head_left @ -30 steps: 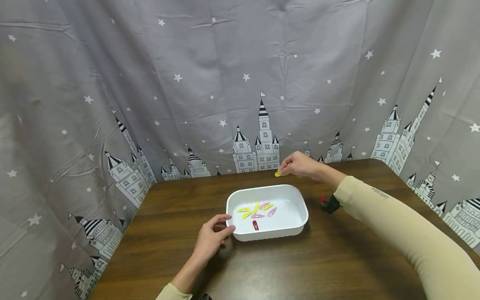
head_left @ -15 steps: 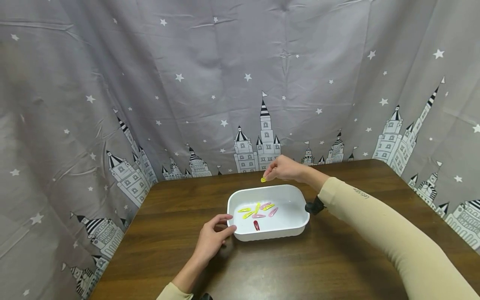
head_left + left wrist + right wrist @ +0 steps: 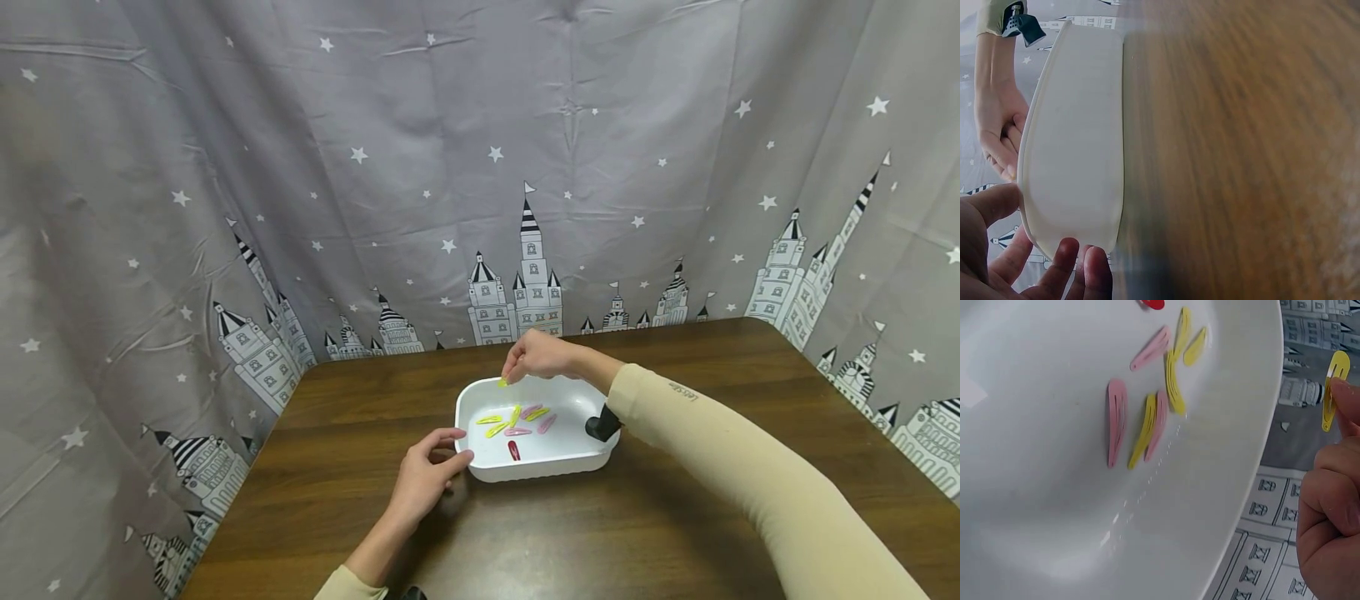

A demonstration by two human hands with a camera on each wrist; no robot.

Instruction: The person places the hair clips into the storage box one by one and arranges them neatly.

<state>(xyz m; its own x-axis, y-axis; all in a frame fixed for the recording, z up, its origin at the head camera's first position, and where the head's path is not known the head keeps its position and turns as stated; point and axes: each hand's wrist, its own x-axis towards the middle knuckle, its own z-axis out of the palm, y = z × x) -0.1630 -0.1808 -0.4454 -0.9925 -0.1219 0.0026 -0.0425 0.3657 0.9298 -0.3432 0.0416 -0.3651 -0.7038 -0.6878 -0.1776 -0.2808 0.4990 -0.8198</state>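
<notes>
My right hand (image 3: 542, 355) pinches a yellow snap hair clip (image 3: 1339, 364) between thumb and fingertip, over the far rim of a white tray (image 3: 540, 471). The left hand (image 3: 422, 477) grips the tray's left end, its thumb at the rim and its fingers against the outer wall, as the left wrist view shows. Inside the tray lie several yellow hair clips (image 3: 1174, 384), a few pink hair clips (image 3: 1116, 415) in a loose cluster, and one red hair clip (image 3: 513, 450) nearer the front wall.
The tray stands on a dark brown wooden table (image 3: 352, 417). Behind the table hangs a grey curtain (image 3: 420, 167) printed with castles and stars. A black wrist device (image 3: 602, 425) on the right arm overlaps the tray's right end in the head view.
My right hand has moved left and down with the yellow hair clip, from behind the tray to its far rim. The left hand keeps its hold, and the tray stays in place.
</notes>
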